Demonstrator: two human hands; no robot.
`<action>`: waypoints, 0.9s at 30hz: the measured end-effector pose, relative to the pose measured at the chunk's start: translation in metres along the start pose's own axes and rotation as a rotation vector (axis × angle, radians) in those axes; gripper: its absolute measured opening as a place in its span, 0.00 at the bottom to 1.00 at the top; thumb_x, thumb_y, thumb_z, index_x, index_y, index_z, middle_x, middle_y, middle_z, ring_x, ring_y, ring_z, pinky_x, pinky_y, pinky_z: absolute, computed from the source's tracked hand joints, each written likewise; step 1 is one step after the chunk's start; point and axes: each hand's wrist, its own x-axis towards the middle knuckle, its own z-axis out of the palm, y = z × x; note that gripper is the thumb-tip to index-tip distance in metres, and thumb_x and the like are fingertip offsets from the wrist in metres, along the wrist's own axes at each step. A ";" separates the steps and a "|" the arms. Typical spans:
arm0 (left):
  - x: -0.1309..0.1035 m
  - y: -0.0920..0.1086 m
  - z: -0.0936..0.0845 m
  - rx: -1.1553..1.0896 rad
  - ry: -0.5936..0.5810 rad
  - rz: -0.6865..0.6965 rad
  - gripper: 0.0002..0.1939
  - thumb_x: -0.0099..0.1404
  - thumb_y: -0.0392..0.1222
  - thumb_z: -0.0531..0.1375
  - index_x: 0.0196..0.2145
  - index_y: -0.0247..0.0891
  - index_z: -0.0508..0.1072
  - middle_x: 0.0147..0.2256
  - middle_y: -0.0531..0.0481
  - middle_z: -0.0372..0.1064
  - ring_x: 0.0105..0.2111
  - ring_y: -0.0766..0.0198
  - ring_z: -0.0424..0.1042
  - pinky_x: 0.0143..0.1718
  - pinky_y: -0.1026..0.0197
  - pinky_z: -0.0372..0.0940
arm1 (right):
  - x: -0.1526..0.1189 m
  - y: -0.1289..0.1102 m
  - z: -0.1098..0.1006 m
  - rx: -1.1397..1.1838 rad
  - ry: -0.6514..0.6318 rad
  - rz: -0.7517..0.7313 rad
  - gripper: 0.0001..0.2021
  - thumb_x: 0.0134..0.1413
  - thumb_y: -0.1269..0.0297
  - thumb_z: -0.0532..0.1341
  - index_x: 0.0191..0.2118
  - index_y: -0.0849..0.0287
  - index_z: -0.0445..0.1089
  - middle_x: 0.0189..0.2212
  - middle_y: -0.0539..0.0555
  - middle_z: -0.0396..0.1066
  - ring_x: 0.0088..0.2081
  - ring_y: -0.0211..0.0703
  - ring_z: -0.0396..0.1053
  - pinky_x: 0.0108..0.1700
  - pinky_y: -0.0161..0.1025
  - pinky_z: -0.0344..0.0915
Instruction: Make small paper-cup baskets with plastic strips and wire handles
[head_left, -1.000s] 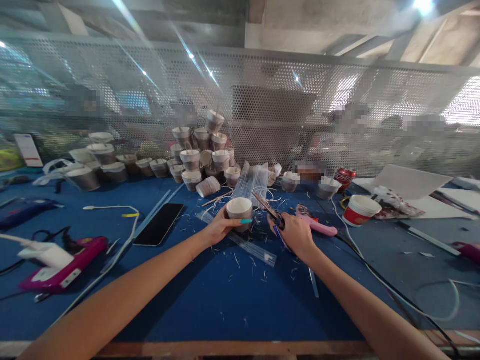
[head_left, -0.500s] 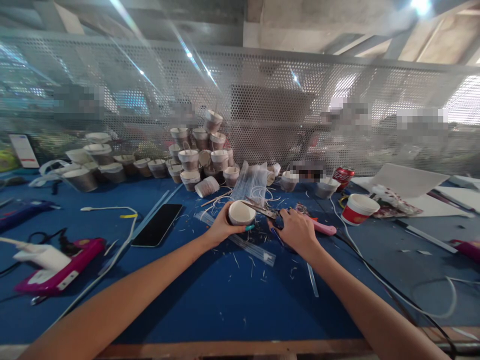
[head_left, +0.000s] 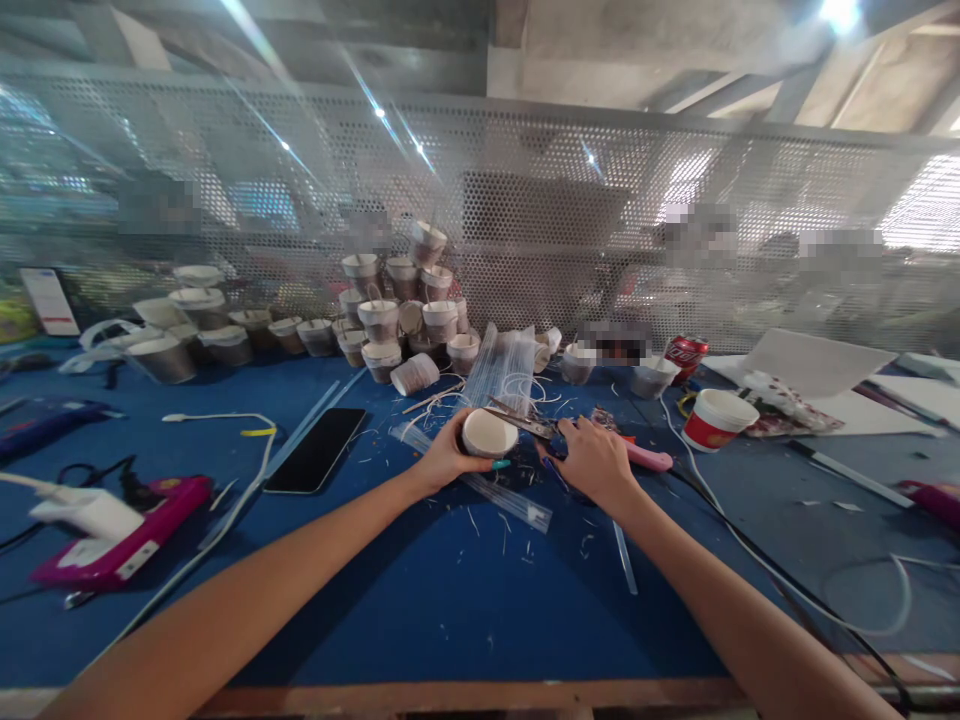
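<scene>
A small white cup point(head_left: 490, 434) is tilted with its mouth facing me, and my left hand point(head_left: 444, 455) is closed around its left side, thumb along the near side. My right hand point(head_left: 592, 455) grips a pair of scissors point(head_left: 525, 420) by the dark handles. The blades point left and lie at the cup's upper right rim; whether they touch it I cannot tell. Below the hands lie clear glue sticks point(head_left: 517, 505) and scattered white scraps. The pink handle of what looks like a glue gun point(head_left: 649, 456) shows beyond my right hand.
Several wrapped cups point(head_left: 379, 320) are stacked at the back against a perforated metal screen point(head_left: 300, 180). A black phone point(head_left: 316, 452) and a magenta power strip point(head_left: 127, 535) lie at left. At right are a red-and-white paper cup point(head_left: 718, 420), a red can point(head_left: 684, 358) and loose cables.
The cup in my left hand has shifted slightly right and down and turned a little. My right hand and the scissors stay in nearly the same place.
</scene>
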 end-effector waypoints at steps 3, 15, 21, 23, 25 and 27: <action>0.000 -0.001 -0.001 -0.014 0.023 -0.008 0.34 0.32 0.32 0.69 0.40 0.36 0.65 0.38 0.49 0.66 0.42 0.56 0.65 0.48 0.51 0.58 | 0.000 0.001 -0.001 -0.012 -0.021 -0.008 0.28 0.52 0.42 0.43 0.42 0.60 0.65 0.35 0.61 0.68 0.38 0.49 0.66 0.37 0.40 0.57; -0.005 0.003 0.001 -0.017 -0.082 -0.058 0.32 0.34 0.32 0.69 0.41 0.34 0.68 0.38 0.47 0.69 0.42 0.55 0.66 0.49 0.50 0.58 | 0.002 0.001 0.001 0.001 -0.083 -0.048 0.25 0.52 0.44 0.46 0.42 0.60 0.66 0.34 0.60 0.70 0.35 0.48 0.69 0.33 0.39 0.57; -0.003 0.001 0.001 -0.096 -0.029 -0.058 0.35 0.34 0.30 0.69 0.43 0.35 0.67 0.40 0.46 0.69 0.44 0.54 0.66 0.49 0.50 0.57 | 0.004 0.005 0.000 0.002 -0.072 -0.034 0.27 0.50 0.42 0.46 0.44 0.59 0.65 0.36 0.60 0.69 0.37 0.49 0.68 0.35 0.39 0.57; -0.002 0.000 0.000 -0.115 -0.012 -0.053 0.34 0.35 0.30 0.68 0.44 0.36 0.66 0.41 0.47 0.69 0.44 0.55 0.66 0.49 0.50 0.58 | 0.004 0.008 0.001 -0.004 -0.069 -0.048 0.28 0.50 0.41 0.46 0.43 0.59 0.65 0.35 0.59 0.68 0.37 0.49 0.67 0.35 0.39 0.57; -0.002 0.000 -0.001 -0.114 -0.022 -0.051 0.34 0.36 0.30 0.68 0.44 0.36 0.66 0.40 0.47 0.69 0.44 0.55 0.66 0.48 0.51 0.58 | 0.005 0.010 0.002 -0.014 -0.059 -0.066 0.28 0.49 0.40 0.46 0.43 0.59 0.65 0.35 0.59 0.68 0.37 0.48 0.67 0.35 0.39 0.57; -0.001 0.000 -0.001 -0.106 -0.039 -0.051 0.35 0.36 0.30 0.68 0.45 0.37 0.66 0.41 0.47 0.69 0.44 0.55 0.66 0.48 0.52 0.58 | 0.005 0.012 0.005 -0.024 -0.040 -0.079 0.28 0.49 0.40 0.45 0.42 0.59 0.65 0.35 0.59 0.68 0.37 0.48 0.67 0.35 0.39 0.57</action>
